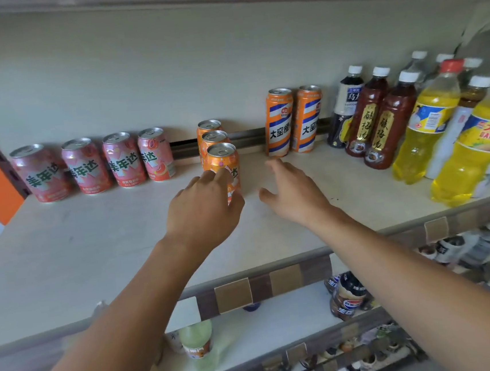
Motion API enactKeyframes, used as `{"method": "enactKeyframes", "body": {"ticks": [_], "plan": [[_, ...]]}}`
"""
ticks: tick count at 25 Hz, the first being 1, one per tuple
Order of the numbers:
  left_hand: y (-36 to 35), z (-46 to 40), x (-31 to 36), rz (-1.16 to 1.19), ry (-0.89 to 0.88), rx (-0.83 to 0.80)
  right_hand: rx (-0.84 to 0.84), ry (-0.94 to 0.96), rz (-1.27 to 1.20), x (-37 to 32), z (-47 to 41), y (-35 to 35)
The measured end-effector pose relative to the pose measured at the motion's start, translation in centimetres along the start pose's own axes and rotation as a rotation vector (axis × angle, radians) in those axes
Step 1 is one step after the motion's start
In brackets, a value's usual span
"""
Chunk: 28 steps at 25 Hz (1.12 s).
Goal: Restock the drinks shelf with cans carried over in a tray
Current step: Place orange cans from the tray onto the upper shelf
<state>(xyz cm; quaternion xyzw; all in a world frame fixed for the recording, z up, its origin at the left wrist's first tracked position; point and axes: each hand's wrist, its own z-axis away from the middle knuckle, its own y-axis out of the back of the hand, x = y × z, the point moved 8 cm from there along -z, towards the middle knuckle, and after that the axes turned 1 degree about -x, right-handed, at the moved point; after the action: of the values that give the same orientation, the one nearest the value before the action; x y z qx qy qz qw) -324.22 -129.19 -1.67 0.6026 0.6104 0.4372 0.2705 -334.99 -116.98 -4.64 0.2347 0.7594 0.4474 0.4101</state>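
Observation:
Three short orange cans stand in a row running front to back on the white shelf (79, 246). My left hand (201, 207) grips the front orange can (224, 160), fingers on its left side and thumb low on its front. The two other orange cans (211, 131) stand right behind it. My right hand (294, 192) hovers open just right of that can, fingers spread, holding nothing. No tray is in view.
Several pink cans (86, 167) line the back left of the shelf. Two tall orange-and-white cans (279, 122) stand at the back right, then dark bottles (378, 124) and yellow bottles (429, 125). Lower shelves hold more bottles (347, 295).

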Motion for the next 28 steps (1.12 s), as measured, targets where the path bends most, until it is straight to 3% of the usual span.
{"method": "enactKeyframes", "body": {"ticks": [4, 8, 16, 28], "plan": [[-1.1, -0.4, 5.1, 0.047, -0.076, 0.005, 0.152, 0.012, 0.275, 3.2, 4.3, 4.6], [-4.1, -0.2, 12.6, 0.127, -0.215, -0.041, 0.211, -0.074, 0.319, 9.1, 9.2, 8.8], [-9.9, 4.4, 31.7, 0.264, -0.53, -0.174, 0.162, -0.34, 0.404, 21.9, 23.0, 14.5], [-16.7, 17.0, 50.9, 0.485, -0.822, -0.384, 0.11, -0.749, 0.399, 34.2, 42.0, 16.6]]}}
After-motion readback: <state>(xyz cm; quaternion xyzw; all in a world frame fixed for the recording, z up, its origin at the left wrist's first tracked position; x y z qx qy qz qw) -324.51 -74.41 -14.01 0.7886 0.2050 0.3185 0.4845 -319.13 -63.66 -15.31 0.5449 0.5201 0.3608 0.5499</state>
